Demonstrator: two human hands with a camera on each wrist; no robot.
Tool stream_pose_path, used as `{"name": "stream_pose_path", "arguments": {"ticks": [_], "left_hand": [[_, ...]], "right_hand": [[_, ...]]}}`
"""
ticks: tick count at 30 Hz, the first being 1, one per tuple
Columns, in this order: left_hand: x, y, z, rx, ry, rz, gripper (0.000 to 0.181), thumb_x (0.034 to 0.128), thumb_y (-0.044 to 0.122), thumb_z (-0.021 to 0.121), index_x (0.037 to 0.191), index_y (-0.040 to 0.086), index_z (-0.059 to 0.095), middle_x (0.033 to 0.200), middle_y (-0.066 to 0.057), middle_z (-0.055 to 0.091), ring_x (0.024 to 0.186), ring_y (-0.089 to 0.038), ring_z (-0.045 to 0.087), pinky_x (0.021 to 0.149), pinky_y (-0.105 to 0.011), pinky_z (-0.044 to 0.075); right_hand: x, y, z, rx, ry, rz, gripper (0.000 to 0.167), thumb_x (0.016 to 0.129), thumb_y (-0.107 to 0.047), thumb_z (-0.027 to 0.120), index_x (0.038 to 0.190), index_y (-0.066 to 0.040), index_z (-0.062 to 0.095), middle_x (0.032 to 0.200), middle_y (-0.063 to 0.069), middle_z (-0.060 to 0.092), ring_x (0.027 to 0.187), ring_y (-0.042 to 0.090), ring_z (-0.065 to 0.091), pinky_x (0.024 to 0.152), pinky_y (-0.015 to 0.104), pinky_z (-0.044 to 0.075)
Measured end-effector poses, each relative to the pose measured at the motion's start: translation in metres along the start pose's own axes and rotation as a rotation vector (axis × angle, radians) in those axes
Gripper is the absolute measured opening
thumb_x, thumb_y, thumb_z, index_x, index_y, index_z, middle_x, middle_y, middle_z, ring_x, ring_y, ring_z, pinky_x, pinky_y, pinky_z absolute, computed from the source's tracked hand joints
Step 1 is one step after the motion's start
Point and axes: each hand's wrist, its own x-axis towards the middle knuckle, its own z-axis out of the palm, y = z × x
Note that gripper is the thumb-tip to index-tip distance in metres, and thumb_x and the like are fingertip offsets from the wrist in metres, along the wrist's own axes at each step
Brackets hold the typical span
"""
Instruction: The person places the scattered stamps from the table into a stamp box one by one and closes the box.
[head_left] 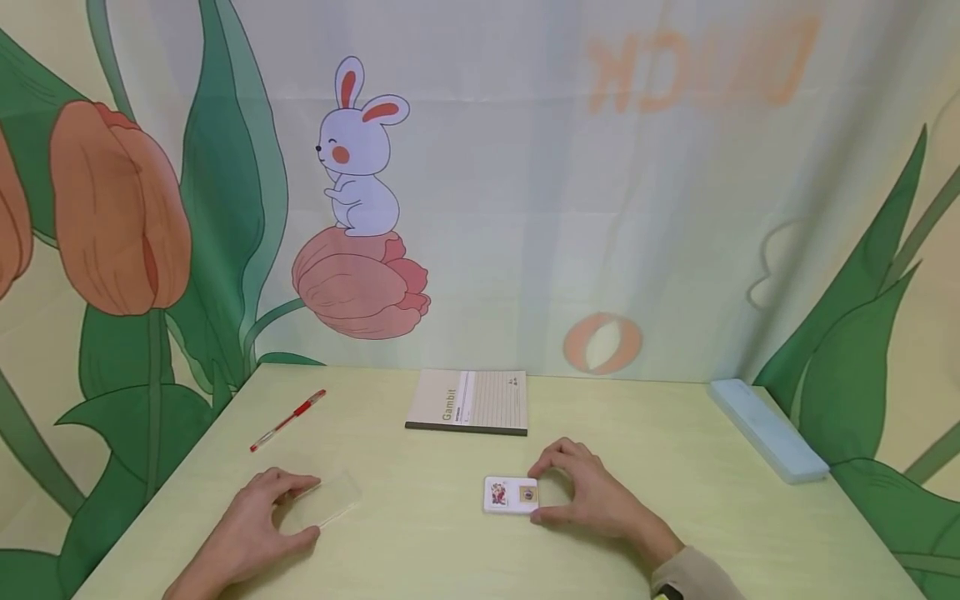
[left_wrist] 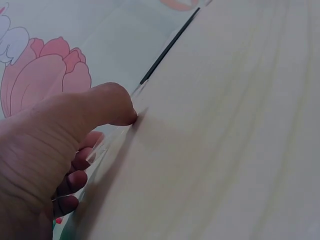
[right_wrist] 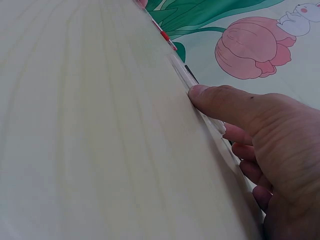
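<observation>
On the left of the table, my left hand [head_left: 255, 521] holds a clear flat plastic case [head_left: 337, 498] between thumb and fingers. Its see-through edge [left_wrist: 96, 150] shows below the thumb in the left wrist view. Right of the middle, my right hand [head_left: 592, 496] pinches a small white flat box [head_left: 510, 495] at its right end, thumb on the near side and fingers on the far side. Two little printed pictures mark the box's top. In the right wrist view only the box's thin side [right_wrist: 184, 72] is visible, partly behind the thumb.
Behind the hands, a beige notebook [head_left: 468, 402] with a dark spine lies flat near the table's back edge. A red pen [head_left: 288, 420] lies at the back left. A long pale blue box [head_left: 768, 429] lies along the right edge. A printed curtain [head_left: 480, 208] hangs behind.
</observation>
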Motion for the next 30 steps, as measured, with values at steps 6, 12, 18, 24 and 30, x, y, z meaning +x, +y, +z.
{"name": "stream_pose_path", "arguments": {"ticks": [6,12,18,24,30], "left_hand": [[0.005,0.000,0.001,0.004,-0.036,-0.016,0.066,0.0760,0.039,0.101,0.135,0.017,0.079,0.113,0.005,0.064,0.100,-0.014,0.053,0.085,-0.036,0.051],[0.003,-0.002,0.004,0.016,-0.017,0.009,0.062,0.0748,0.037,0.100,0.130,0.020,0.080,0.111,0.008,0.064,0.105,-0.016,0.053,0.090,-0.043,0.049],[0.003,0.000,0.005,0.021,0.011,0.033,0.058,0.0746,0.032,0.099,0.129,0.024,0.079,0.112,0.011,0.063,0.106,-0.014,0.053,0.093,-0.046,0.049],[0.007,0.012,-0.001,-0.045,0.003,0.095,0.059,0.0764,0.024,0.098,0.131,0.029,0.078,0.114,0.015,0.063,0.109,-0.011,0.055,0.096,-0.044,0.053],[0.021,0.032,-0.001,-0.094,0.061,0.253,0.062,0.0734,0.015,0.096,0.132,0.025,0.077,0.115,0.011,0.066,0.107,-0.012,0.055,0.093,-0.040,0.052]], "right_hand": [[0.001,-0.001,-0.001,-0.003,0.005,0.002,0.047,0.080,-0.047,0.100,0.118,-0.036,0.074,0.134,-0.015,0.059,0.135,0.024,0.050,0.117,0.065,0.037],[0.000,-0.002,-0.001,0.000,-0.003,0.002,0.047,0.080,-0.047,0.100,0.118,-0.036,0.074,0.134,-0.015,0.059,0.135,0.024,0.050,0.118,0.065,0.035],[-0.001,-0.001,0.000,0.002,0.002,0.003,0.047,0.080,-0.046,0.100,0.117,-0.036,0.074,0.134,-0.015,0.059,0.136,0.024,0.050,0.117,0.065,0.035],[-0.001,-0.001,0.001,0.006,-0.005,0.018,0.047,0.080,-0.048,0.100,0.118,-0.037,0.074,0.135,-0.015,0.059,0.137,0.024,0.049,0.117,0.065,0.036],[-0.002,-0.004,-0.001,0.003,0.000,0.007,0.047,0.080,-0.047,0.100,0.118,-0.035,0.074,0.135,-0.014,0.059,0.136,0.025,0.049,0.116,0.065,0.037]]}}
